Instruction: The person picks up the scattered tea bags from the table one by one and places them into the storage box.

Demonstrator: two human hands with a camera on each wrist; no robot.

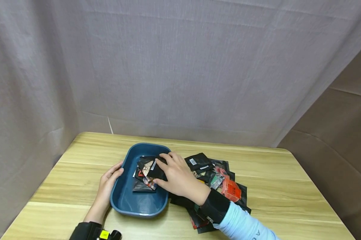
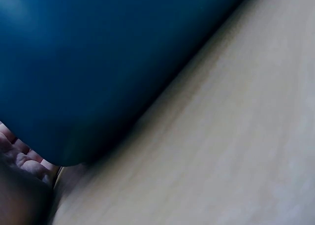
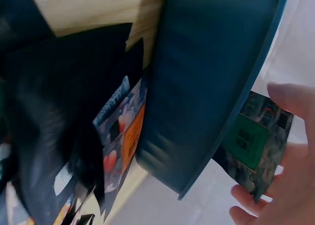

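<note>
One packet [image 3: 256,144] between right thumb [image 3: 293,98] and fingers [image 3: 244,198]

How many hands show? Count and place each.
2: the left hand at the left side of the blue tray; the right hand across its right rim, holding a packet.

"How is the light in your head view?"

"Soft and fairly even. Your grey curtain [image 1: 180,73] is moderately lit, darkening to brown at far right. A faint shadow rims your blue plastic tub [image 1: 138,201], and pale glare marks the near edge of its floor."

"And your wrist views?"

"Your left one is dim and blurred: the wood-grain table [image 1: 282,186] is smeared, with dark shadow along the tub's edge. Your right one is clearer, cool-toned; reflections streak the tub's wall, the background pales, and print on your green-labelled packet [image 3: 248,144] is too soft to read."
</note>
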